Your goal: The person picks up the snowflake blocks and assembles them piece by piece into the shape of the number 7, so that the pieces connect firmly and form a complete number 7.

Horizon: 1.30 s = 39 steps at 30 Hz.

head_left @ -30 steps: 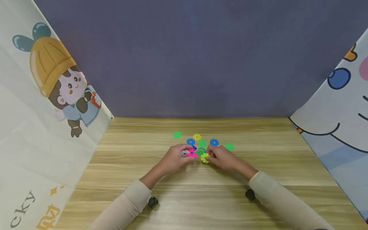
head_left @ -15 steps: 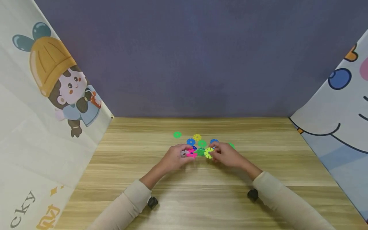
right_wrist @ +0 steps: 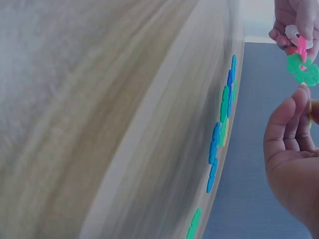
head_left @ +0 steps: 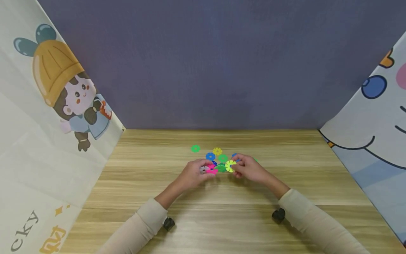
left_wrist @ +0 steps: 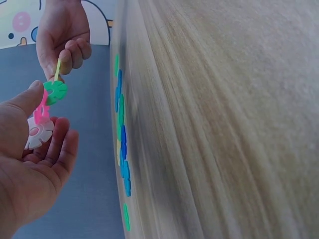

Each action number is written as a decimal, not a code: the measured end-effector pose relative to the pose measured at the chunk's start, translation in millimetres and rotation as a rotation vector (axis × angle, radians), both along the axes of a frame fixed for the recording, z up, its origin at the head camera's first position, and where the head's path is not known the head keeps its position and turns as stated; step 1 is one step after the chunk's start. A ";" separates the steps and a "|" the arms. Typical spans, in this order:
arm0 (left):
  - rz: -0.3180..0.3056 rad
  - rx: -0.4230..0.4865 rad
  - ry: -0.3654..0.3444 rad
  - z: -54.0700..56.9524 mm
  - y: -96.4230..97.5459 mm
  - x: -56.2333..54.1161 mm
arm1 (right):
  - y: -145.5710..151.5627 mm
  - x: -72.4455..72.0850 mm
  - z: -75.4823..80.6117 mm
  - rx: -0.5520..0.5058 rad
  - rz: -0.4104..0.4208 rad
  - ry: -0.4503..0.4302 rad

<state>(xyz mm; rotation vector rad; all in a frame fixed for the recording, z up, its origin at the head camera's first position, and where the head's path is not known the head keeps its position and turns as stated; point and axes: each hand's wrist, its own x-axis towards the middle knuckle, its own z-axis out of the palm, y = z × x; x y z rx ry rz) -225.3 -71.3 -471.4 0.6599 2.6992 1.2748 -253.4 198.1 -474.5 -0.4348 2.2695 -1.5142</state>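
My left hand (head_left: 191, 173) holds a short chain of notched plastic discs above the table. In the left wrist view, a white disc (left_wrist: 44, 137) sits at the palm, joined to a pink disc (left_wrist: 42, 115). A green disc (left_wrist: 58, 90) is slotted to the pink one at the far end. Thumb and fingers of my right hand (head_left: 250, 170) pinch a yellow disc (head_left: 228, 163). Seen edge-on in the left wrist view, it meets the green disc's rim. In the right wrist view, my fingers mostly hide the yellow disc.
Several loose discs lie flat on the wooden table (head_left: 152, 148) beyond my hands, among them a green disc (head_left: 195, 148), a yellow one (head_left: 217, 151) and a blue one (head_left: 209, 155). My right hand partly covers another blue disc (head_left: 234, 155). A grey-blue partition (head_left: 203, 70) stands behind.
My right hand has moved right and farther from me, carrying the yellow disc, whose face now shows more fully. My left hand and its chain have stayed in place.
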 end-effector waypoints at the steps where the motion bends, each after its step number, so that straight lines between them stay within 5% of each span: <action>1: 0.001 0.003 -0.002 0.2 0.2 0.2 | 0.1 0.4 -0.3 -0.008 0.002 -0.009; 17: 0.013 -0.009 0.019 -0.7 1.1 -0.3 | -3.2 1.2 -5.5 -0.118 -0.002 -0.122; 39: 0.026 0.045 0.178 0.1 7.4 -0.3 | -9.5 7.3 -3.7 -0.184 -0.027 -0.200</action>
